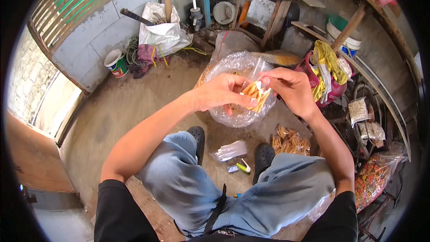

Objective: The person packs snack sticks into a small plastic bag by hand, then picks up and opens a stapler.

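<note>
My left hand (221,93) is closed around a small clear plastic bag of stick snacks (256,96), thumb across its front. At the bag's open top, the fingers of my right hand (292,90) pinch the plastic edge. Directly below both hands, a large clear plastic sack (237,118) stands on the floor, its mouth spread wide; my hands cover much of its contents. Between my feet lie a stack of clear plastic bags (230,150), a green and white stapler (244,166) and a small blue box (233,169). Several filled snack bags (290,141) are piled beside my right foot.
A white sack (162,36) and a paint bucket (116,62) stand by the left wall. On the right are a pink tub with yellow cloth (326,67), a metal rack (365,94) and a big bag of colourful snacks (378,175). Wooden frames line the back.
</note>
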{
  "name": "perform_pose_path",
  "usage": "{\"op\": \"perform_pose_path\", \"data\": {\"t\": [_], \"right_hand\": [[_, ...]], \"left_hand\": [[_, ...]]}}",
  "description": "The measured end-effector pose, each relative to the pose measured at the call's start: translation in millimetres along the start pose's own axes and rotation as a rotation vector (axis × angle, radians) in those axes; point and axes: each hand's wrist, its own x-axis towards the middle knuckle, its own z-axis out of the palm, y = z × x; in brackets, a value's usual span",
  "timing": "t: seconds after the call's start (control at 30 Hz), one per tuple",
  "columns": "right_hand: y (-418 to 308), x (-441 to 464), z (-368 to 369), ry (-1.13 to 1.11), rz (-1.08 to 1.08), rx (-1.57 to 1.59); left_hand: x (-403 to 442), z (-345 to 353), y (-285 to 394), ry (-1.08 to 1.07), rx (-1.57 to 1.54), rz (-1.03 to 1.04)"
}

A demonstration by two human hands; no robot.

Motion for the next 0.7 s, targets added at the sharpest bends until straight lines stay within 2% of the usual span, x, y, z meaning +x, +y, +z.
{"op": "perform_pose_path", "data": {"t": [0.1, 0.17, 0.23, 0.27, 0.37, 0.43, 0.5, 0.53, 0.6, 0.63, 0.7], "right_hand": [[0, 8, 4, -0.035, 0.043, -0.013], [12, 14, 5, -0.062, 0.023, 0.037], [18, 20, 8, -0.058, -0.042, 0.138], [21, 24, 10, -0.002, -0.164, 0.075], [44, 43, 6, 0.100, -0.124, 0.256], [65, 59, 7, 0.140, -0.086, 0.247], [97, 74, 8, 0.082, 0.031, 0.056], [119, 82, 10, 0.083, 0.033, 0.059], [170, 94, 16, -0.017, 0.022, -0.202], [196, 98, 17, -0.018, 0.024, -0.200], [246, 104, 20, -0.183, -0.139, -0.561]], "left_hand": [[2, 3, -2, 0.039, 0.123, 0.056], [1, 5, 0, 0.169, 0.196, 0.040], [3, -2, -5, 0.183, 0.202, 0.029], [5, -5, -8, 0.197, 0.215, 0.029], [3, -8, -10, 0.273, 0.219, 0.043], [5, -11, -16, 0.301, 0.229, 0.056], [9, -21, -27, 0.246, 0.292, 0.146], [10, -25, -31, 0.245, 0.292, 0.143], [13, -33, -40, 0.282, 0.421, 0.163], [15, -37, -45, 0.282, 0.421, 0.161], [18, -44, -52, 0.310, 0.432, 0.207]]}}
